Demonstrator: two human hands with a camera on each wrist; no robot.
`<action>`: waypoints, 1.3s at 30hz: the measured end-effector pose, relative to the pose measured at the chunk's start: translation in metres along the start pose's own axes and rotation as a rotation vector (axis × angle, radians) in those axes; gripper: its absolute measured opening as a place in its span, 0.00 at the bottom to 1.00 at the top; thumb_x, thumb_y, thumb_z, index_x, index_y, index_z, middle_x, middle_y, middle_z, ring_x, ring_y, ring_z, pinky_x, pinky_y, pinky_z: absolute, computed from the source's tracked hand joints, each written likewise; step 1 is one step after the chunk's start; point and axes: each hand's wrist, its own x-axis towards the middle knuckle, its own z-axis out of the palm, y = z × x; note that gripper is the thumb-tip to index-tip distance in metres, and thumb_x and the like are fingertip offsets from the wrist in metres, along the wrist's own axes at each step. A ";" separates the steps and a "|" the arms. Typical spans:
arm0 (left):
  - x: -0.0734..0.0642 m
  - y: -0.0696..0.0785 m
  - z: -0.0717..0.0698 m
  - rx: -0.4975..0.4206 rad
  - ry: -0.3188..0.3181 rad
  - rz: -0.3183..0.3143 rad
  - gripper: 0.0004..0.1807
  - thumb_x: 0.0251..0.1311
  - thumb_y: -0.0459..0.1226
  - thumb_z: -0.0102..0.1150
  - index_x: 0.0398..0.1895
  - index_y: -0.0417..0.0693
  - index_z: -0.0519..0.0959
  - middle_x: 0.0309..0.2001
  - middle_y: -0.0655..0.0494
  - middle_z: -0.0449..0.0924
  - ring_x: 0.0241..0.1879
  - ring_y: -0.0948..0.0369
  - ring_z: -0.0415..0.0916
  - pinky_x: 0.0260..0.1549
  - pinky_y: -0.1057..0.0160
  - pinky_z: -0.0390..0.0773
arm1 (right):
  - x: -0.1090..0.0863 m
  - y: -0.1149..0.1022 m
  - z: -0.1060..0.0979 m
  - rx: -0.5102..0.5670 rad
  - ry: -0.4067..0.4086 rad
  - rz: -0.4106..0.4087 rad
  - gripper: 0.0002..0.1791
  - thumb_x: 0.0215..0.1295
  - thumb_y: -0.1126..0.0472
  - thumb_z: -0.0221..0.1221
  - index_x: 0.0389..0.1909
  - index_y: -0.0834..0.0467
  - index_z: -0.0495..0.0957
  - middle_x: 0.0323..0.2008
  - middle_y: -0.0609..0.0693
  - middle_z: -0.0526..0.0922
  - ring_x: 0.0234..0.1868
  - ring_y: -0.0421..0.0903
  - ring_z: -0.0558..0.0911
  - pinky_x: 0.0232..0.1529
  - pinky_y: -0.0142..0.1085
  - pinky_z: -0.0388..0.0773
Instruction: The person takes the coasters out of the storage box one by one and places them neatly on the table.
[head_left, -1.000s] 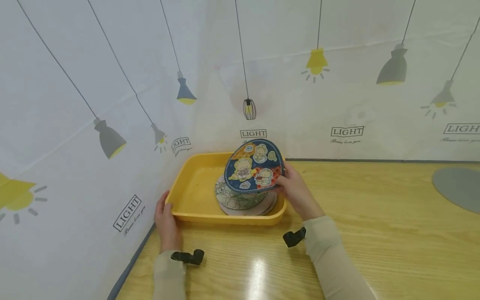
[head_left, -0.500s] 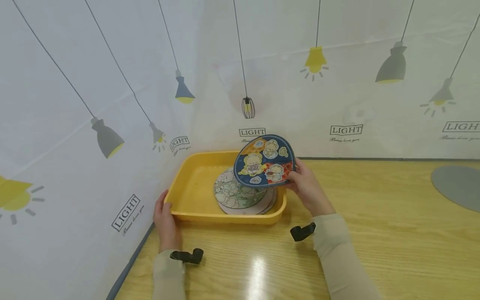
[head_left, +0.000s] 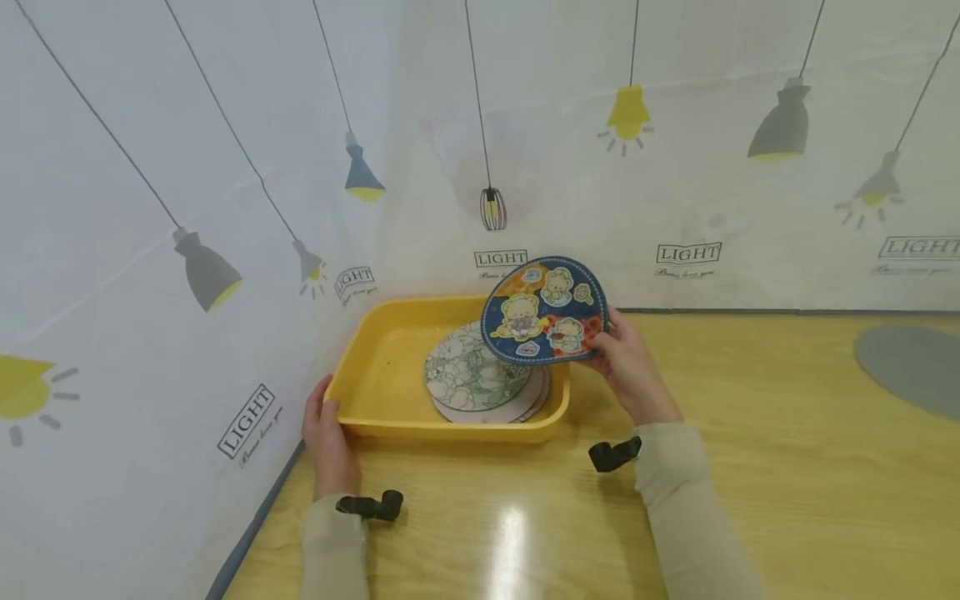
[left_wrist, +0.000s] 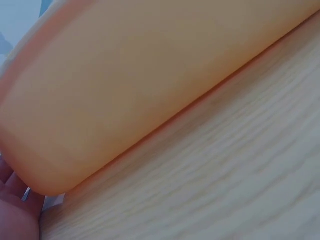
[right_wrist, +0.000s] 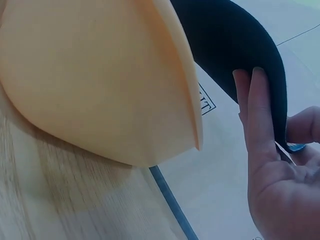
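Note:
My right hand pinches the right edge of a round blue mouse pad printed with cartoon bears, thumb on top and fingers beneath. It is tilted above the right part of a yellow tray. From the right wrist camera, its black underside shows, slightly bent, with two fingertips against it. Inside the tray, a round pad with a pale floral print lies on a pinkish round one. My left hand holds the tray's front left corner; most of its fingers are hidden behind the tray wall.
The tray stands on a wood-grain table, close to a white curtain printed with hanging lamps that rises behind and along the left. A flat grey disc lies at the table's far right.
The right hand has moved right and slightly up with the blue mouse pad, uncovering more of the floral pad. My left hand stays at the tray's corner.

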 end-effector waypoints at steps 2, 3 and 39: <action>0.001 0.000 0.001 -0.012 -0.004 -0.001 0.22 0.59 0.31 0.40 0.58 0.51 0.68 0.58 0.57 0.65 0.55 0.57 0.63 0.53 0.59 0.63 | 0.000 -0.002 -0.001 0.016 0.004 -0.011 0.29 0.62 0.74 0.39 0.65 0.55 0.55 0.49 0.60 0.72 0.39 0.45 0.79 0.38 0.36 0.76; 0.001 0.000 0.001 -0.017 -0.008 0.001 0.22 0.60 0.31 0.40 0.58 0.51 0.68 0.58 0.57 0.64 0.56 0.57 0.63 0.53 0.59 0.63 | 0.000 -0.003 -0.001 0.022 0.007 -0.018 0.29 0.62 0.74 0.39 0.65 0.56 0.55 0.49 0.60 0.72 0.39 0.45 0.79 0.38 0.36 0.76; -0.001 -0.001 -0.003 -0.095 -0.046 -0.001 0.22 0.60 0.31 0.43 0.60 0.49 0.67 0.59 0.55 0.63 0.58 0.55 0.61 0.55 0.59 0.62 | -0.032 -0.022 -0.004 0.078 -0.171 -0.001 0.29 0.61 0.76 0.40 0.65 0.60 0.54 0.43 0.57 0.77 0.36 0.46 0.80 0.36 0.37 0.77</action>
